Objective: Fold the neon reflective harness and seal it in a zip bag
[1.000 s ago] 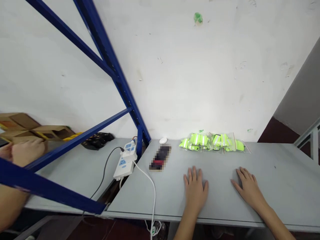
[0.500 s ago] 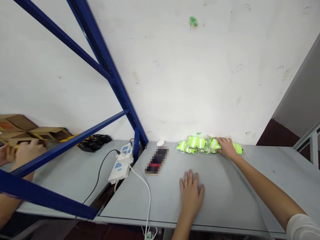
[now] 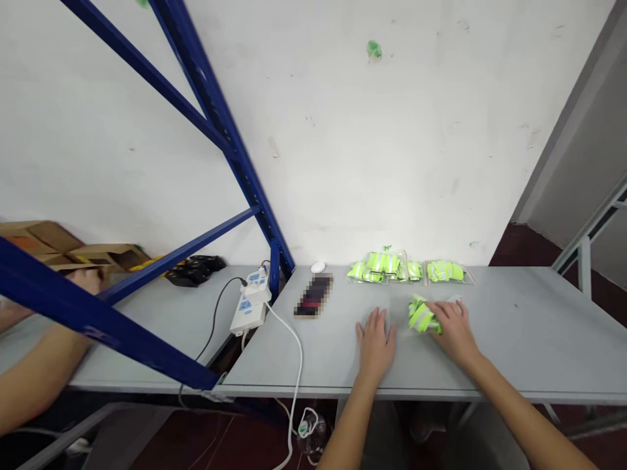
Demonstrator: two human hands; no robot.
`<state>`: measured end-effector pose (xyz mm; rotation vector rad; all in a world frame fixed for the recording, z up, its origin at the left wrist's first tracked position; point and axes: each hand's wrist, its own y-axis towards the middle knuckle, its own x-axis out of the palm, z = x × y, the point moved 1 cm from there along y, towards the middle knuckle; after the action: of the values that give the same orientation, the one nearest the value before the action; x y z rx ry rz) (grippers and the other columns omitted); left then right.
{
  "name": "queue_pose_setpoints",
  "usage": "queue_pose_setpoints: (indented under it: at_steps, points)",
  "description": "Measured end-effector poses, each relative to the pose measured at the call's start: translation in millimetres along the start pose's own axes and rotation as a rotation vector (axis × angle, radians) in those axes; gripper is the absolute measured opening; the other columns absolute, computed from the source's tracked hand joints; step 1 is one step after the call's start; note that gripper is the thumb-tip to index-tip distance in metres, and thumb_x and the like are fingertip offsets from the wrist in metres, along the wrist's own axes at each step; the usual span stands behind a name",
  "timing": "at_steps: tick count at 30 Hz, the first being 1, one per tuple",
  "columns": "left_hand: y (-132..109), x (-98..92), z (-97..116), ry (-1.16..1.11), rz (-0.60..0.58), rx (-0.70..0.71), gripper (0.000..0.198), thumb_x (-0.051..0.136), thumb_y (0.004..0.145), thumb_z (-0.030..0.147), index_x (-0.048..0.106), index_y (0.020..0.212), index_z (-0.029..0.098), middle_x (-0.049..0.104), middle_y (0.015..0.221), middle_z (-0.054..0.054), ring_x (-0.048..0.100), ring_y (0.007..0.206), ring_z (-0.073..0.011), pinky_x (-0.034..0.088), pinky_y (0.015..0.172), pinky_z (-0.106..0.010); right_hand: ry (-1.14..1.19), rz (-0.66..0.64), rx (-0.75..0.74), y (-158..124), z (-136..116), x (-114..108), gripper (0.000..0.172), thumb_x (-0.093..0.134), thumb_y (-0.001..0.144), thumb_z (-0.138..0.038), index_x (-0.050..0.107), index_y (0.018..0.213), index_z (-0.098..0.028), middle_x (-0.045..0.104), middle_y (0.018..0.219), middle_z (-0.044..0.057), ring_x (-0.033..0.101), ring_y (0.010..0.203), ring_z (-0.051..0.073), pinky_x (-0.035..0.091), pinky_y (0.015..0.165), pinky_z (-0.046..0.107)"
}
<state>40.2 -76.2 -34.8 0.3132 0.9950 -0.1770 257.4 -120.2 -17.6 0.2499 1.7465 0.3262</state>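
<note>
My right hand (image 3: 453, 326) grips a clear bag with a folded neon-yellow reflective item (image 3: 422, 314) inside, over the grey tabletop. To its left, my left hand (image 3: 376, 343) rests on the table, palm down, with nothing in it. Against the wall lie several more bagged yellow items in a pile (image 3: 383, 264), and a separate bag (image 3: 445, 271) sits just right of them.
A blurred-out dark object (image 3: 314, 296), a white round object (image 3: 318, 267) and a power strip (image 3: 252, 300) with cables lie left. Blue rack beams (image 3: 161, 356) cross the left side. Beyond them, another person's hand (image 3: 88, 281) is near cardboard boxes (image 3: 110, 254).
My right hand has come back from the row by the wall, bringing one bagged yellow item nearer. The view has shifted. The other person's hands have moved by the boxes.
</note>
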Motion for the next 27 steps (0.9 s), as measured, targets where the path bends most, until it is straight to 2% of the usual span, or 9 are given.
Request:
queue_pose_setpoints:
  at_steps: [2,5,7,9,11,13,17,23,27]
  points:
    - [-3,-1.2,5,-0.082,0.090,0.067,0.049,0.031,0.097,0.036,0.037,0.141,0.015,0.036,0.151,-0.013,0.033,0.139,-0.0214,0.027,0.114,-0.046,0.053,-0.072,-0.038,-13,-21,7,0.056,0.057,0.080,-0.026,0.048,0.135,-0.026,0.059,0.123,0.011,0.050,0.117,0.029,0.016,0.110,0.053]
    - [-6,-0.1,20,-0.134,0.163,0.209,0.046,0.030,0.097,0.034,0.040,0.138,0.014,0.034,0.152,-0.013,0.031,0.140,-0.0203,0.031,0.112,-0.040,0.124,-0.155,-0.059,-18,-38,11,0.073,0.065,0.076,-0.044,0.038,0.142,-0.026,0.051,0.136,0.013,0.043,0.128,0.033,0.022,0.108,0.053]
    - [-4,2.4,32,-0.102,0.119,0.263,0.044,0.027,0.098,0.032,0.044,0.136,0.016,0.034,0.152,-0.011,0.027,0.141,-0.0208,0.028,0.113,-0.042,0.144,-0.198,-0.058,-17,-37,11,0.080,0.062,0.078,-0.051,0.029,0.147,-0.027,0.042,0.146,0.013,0.034,0.136,0.032,0.019,0.110,0.054]
    - [1,5.7,42,-0.037,0.007,0.267,0.045,0.024,0.099,0.030,0.045,0.136,0.019,0.034,0.153,-0.008,0.024,0.143,-0.0221,0.025,0.114,-0.047,0.145,-0.243,-0.050,-17,-31,10,0.080,0.056,0.083,-0.052,0.021,0.150,-0.027,0.034,0.152,0.012,0.025,0.142,0.029,0.014,0.113,0.055]
    - [8,9.3,46,0.034,-0.119,0.255,0.045,0.024,0.098,0.032,0.045,0.138,0.023,0.032,0.154,-0.006,0.024,0.143,-0.0246,0.025,0.113,-0.053,0.146,-0.281,-0.027,-18,-22,12,0.080,0.051,0.086,-0.054,0.016,0.152,-0.026,0.028,0.156,0.011,0.017,0.145,0.027,0.010,0.114,0.055]
    - [14,12.8,46,0.087,-0.189,0.244,0.047,0.025,0.098,0.036,0.043,0.140,0.024,0.032,0.155,-0.005,0.026,0.142,-0.0257,0.027,0.111,-0.053,0.156,-0.305,-0.002,-18,-15,15,0.080,0.046,0.087,-0.058,0.013,0.153,-0.025,0.021,0.158,0.010,0.012,0.146,0.026,0.009,0.115,0.054]
    - [19,18.9,40,0.143,-0.199,0.204,0.051,0.024,0.098,0.039,0.037,0.144,0.022,0.034,0.153,-0.008,0.028,0.141,-0.0248,0.027,0.112,-0.050,0.189,-0.326,0.033,-17,-9,24,0.082,0.045,0.087,-0.060,0.011,0.153,-0.025,0.015,0.160,0.008,0.007,0.147,0.025,0.010,0.116,0.052]
    - [21,23.7,39,0.178,-0.259,0.175,0.055,0.021,0.098,0.041,0.030,0.148,0.022,0.025,0.157,-0.007,0.016,0.146,-0.0265,0.023,0.112,-0.056,0.236,-0.321,0.012,-15,-5,27,0.086,0.045,0.085,-0.064,0.016,0.153,-0.021,0.019,0.158,0.010,0.010,0.147,0.026,0.009,0.117,0.051]
    - [22,24.4,40,0.185,-0.273,0.168,0.056,0.019,0.098,0.042,0.028,0.149,0.020,0.023,0.157,-0.006,0.014,0.146,-0.0267,0.021,0.112,-0.059,0.238,-0.321,0.016,-16,-4,27,0.088,0.045,0.083,-0.068,0.020,0.152,-0.018,0.023,0.157,0.012,0.013,0.146,0.026,0.009,0.117,0.050]
